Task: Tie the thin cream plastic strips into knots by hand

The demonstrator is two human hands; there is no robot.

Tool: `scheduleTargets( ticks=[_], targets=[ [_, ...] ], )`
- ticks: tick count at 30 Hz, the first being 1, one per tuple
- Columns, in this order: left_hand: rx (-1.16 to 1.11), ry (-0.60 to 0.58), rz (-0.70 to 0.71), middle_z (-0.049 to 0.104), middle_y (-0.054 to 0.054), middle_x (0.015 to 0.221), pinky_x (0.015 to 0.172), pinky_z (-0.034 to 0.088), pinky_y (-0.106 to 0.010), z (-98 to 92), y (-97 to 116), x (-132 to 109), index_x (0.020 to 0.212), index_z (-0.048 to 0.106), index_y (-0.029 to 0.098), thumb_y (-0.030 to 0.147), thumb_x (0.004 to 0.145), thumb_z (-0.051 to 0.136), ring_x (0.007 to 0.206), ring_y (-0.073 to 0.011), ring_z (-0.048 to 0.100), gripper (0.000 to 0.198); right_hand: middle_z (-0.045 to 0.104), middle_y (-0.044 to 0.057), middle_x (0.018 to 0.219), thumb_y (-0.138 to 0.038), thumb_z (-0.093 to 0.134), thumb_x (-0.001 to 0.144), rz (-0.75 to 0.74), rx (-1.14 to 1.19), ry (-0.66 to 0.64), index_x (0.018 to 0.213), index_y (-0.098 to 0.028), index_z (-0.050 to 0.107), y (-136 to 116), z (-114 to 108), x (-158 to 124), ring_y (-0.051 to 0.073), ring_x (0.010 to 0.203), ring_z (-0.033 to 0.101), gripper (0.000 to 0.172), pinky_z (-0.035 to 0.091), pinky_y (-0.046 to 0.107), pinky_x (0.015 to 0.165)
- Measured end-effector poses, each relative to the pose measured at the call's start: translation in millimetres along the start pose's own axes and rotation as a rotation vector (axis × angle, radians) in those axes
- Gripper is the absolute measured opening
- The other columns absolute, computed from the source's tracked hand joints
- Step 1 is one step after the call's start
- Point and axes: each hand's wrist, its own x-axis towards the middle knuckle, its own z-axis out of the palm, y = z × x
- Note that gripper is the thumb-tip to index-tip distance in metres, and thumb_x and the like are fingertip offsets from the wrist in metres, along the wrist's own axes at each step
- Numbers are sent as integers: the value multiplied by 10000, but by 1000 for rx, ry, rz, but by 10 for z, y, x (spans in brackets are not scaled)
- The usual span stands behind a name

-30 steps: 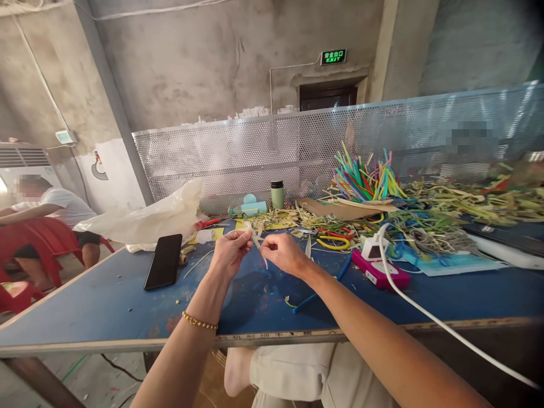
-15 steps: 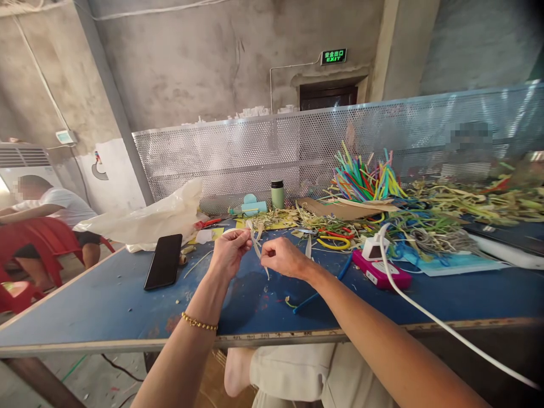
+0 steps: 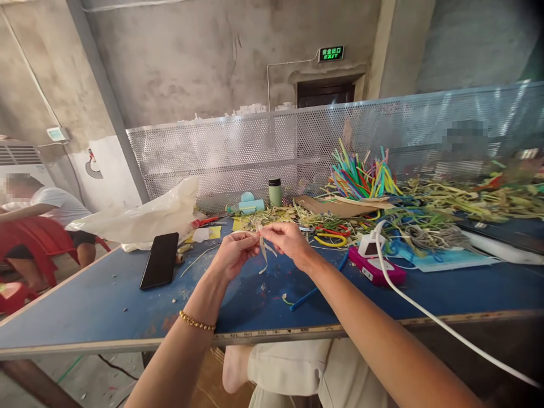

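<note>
Both my hands meet over the middle of the blue table (image 3: 106,306), pinching a pale, thin strip (image 3: 263,258) whose loose ends hang down below the fingers. My left hand (image 3: 236,252) closes thumb against fingers at the strip's upper part. Just beside it, touching or nearly so, my right hand (image 3: 289,241) pinches the same strip from the right. What the strip is made of I cannot make out. On the table below lies a blue rod (image 3: 304,299) with a small greenish scrap at its end.
A black phone (image 3: 160,260) lies left; a plastic bag (image 3: 148,212) is behind it. Red-handled and yellow-handled tools (image 3: 331,239), a green bottle (image 3: 275,192), colourful stems (image 3: 361,175) and dried strips lie at the back. A magenta box (image 3: 378,266) with a white cable sits right. A person sits far left.
My right hand has moved up and closer to the left, its fingers now at the strip's top. My left hand has shifted slightly right. The whole view has turned a little.
</note>
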Motion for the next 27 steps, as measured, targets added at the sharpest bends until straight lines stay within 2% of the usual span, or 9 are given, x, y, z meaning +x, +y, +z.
scheduleTargets(
  ticks=[4,10,14,17,20,24,27],
  targets=[
    [28,-15,-5,611,-24,615,534,416,-215,10,-4,-8,659,698,65,233,572,857,506,-77,546,248,480,-61,494,-429,718,697,41,135,43,755,-154,642,-20,34,-15,77,430,372,291,292,225,437],
    [73,-73,-9,600,-24,605,494,347,-208,17,-10,-20,669,702,72,237,606,844,484,-56,475,227,456,-76,461,-394,705,715,7,180,93,719,-160,593,-28,28,-19,60,407,358,259,286,202,406],
    [83,-75,-4,571,-12,581,499,339,-212,21,-1,-27,654,691,75,254,617,840,486,-59,466,236,493,-65,462,-416,676,764,33,149,39,812,-158,619,-72,14,-40,71,378,420,269,316,188,369],
    [94,-56,45,568,-13,582,484,317,-222,11,12,-22,656,686,79,275,606,840,477,-67,465,254,551,-32,485,-414,639,808,101,119,-67,891,-142,642,-82,-1,-52,104,380,517,284,383,196,353],
    [121,-31,85,601,-31,605,469,302,-229,-4,18,-11,667,686,85,291,601,835,460,-69,458,263,587,-4,513,-388,635,820,147,122,-181,836,-128,642,-59,-4,-55,108,404,561,261,435,192,365],
    [156,-18,112,613,-36,604,469,310,-229,-17,3,-4,683,690,92,295,615,823,457,-76,470,252,646,31,651,-334,664,793,134,126,-175,742,-125,622,-39,-2,-56,89,432,567,220,448,185,352],
    [192,-41,149,631,-44,630,492,331,-226,-20,-8,-13,706,704,99,298,637,818,486,-78,483,240,658,34,692,-283,667,773,200,168,-199,742,-128,618,-66,-29,-65,94,429,576,166,449,194,337]
  ],
)
